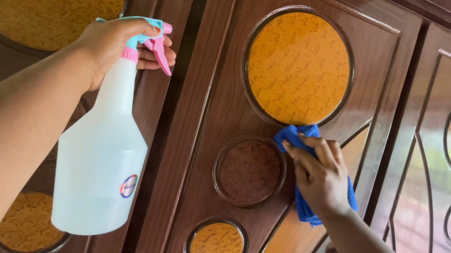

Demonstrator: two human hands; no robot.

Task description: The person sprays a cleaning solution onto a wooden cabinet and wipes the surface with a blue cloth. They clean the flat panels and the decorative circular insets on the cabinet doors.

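Two hands busy: our left hand [106, 47] grips a spray bottle [103, 148] at frame left; our right hand [319, 175] presses a blue cloth [301, 205] against the wooden door [211, 118], centre-right.

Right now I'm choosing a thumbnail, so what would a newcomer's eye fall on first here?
First the white spray bottle with its pink and blue trigger, held up in the left hand at the left. Next the blue cloth that the right hand presses to the brown door, just under the big orange round pane at centre.
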